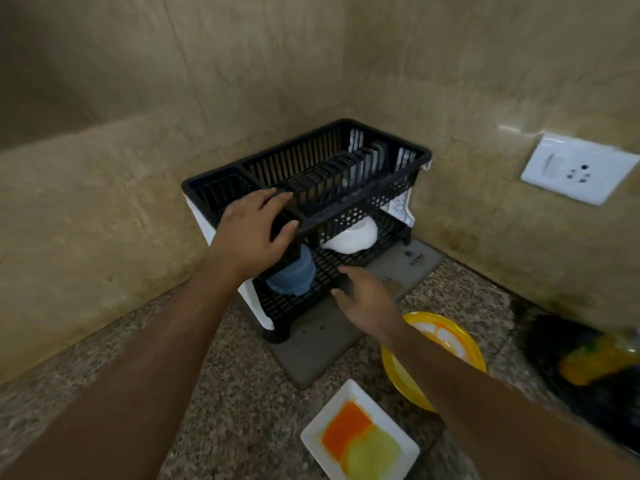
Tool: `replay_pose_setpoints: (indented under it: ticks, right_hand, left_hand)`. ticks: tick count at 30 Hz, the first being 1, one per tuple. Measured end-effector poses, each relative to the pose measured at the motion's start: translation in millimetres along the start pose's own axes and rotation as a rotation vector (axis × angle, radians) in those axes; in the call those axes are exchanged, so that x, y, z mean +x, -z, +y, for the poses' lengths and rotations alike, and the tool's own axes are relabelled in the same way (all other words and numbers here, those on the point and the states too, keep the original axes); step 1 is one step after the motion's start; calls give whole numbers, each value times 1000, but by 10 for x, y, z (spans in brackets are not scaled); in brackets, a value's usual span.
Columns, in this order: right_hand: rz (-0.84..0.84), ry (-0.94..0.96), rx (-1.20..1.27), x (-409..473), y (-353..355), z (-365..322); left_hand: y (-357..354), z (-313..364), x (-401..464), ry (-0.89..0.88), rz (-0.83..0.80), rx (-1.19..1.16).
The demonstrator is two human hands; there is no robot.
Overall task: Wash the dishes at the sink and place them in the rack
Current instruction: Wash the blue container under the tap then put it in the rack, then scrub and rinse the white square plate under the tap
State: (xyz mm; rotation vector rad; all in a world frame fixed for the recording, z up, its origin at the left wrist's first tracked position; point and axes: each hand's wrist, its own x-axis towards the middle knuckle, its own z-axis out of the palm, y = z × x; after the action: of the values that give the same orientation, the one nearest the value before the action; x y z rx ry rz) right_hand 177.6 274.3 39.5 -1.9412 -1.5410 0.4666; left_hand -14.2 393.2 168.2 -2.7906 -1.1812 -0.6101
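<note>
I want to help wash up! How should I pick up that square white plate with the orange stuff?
Grip the square white plate by its raised rim at the near corner, thumb on top. It lies flat on the counter, and the rim looks free of sauce.

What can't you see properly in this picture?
- Blue cup, lower shelf of the rack: its top is hidden behind the left hand.
- White bowl: its upper part is hidden by the rack's top shelf.
- Yellow plate: the right forearm crosses it.
- Sink: cut off by the right edge; the yellow thing inside is too blurred to name.
- White plate: cut off by the bottom edge.
</note>
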Motion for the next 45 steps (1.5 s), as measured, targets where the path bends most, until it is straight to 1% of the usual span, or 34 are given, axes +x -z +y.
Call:
replay_pose_setpoints:
  ticks: [4, 6, 7, 9, 12, 15, 17, 19, 21, 24, 27, 29, 32, 34, 37, 41, 43, 45]
  right_hand:
    - [38, -30, 49, -582, 376, 86]
    - [48, -49, 86, -893, 487, 144]
    - [41, -60, 114, -1058, 525, 180]
    - [4, -67, 129, -1352, 534, 261]
    - [-52, -104, 101, -1727, 441, 380]
    - [-90, -233, -1, -2001, 308, 465]
    - [-100, -301, -33, -2128, 222, 479]
    - [-103, -341, -57, -2190, 145, 494]
    - [-151, -372, -81, -2208, 78, 515]
    - [-226, -414, -71, -2213, -22, 561]
    - [-162, -512, 74, -2251, -71, 636]
    - [-120, -555, 172, -2309, -37, 668]
    - [-64, -587, 286, -2448, 138, 720]
    - [-10, -582, 323, -2623, 334, 806]
    - [68, -624, 356, -3001, 704, 1022]
    - [173, -691, 383, -3647, 1246, 1368]
    - [250, -749, 412, -3999, 1554, 1531]
    - [343, -800, 482, -4356, 1836, 1694]
  left_hand:
    - [15, 390, -499, -30, 85, 10]
    - [-63, 617, -864, -23, 85, -52]
    - [-121, 725, -1056, 7, 66, -112]
    - [-291, 869, -1410, 117, -38, -221]
    - [-568, 1007, -1892, 340, -302, -267]
    - [-801, 1075, -2229, 535, -481, -324]
    - [-920, 1097, -2333, 618, -593, -328]
    - [-1009, 1093, -2390, 640, -668, -306]
    - [-1078, 1073, -2416, 627, -712, -293]
    - [-1218, 1029, -2443, 675, -725, -331]
    - [-1243, 1046, -2421, 697, -677, -328]
    - [-1225, 1100, -2398, 713, -618, -374]
    - [-1158, 1262, -2393, 739, -542, -529]
    - [-1103, 1466, -2395, 732, -529, -654]
    - [-938, 2002, -2358, 688, -586, -809]
    - [-869, 2868, -2290, 590, -748, -1048]
    - [-878, 3338, -2258, 542, -813, -1139]
    - [-886, 3817, -2231, 530, -841, -1237]
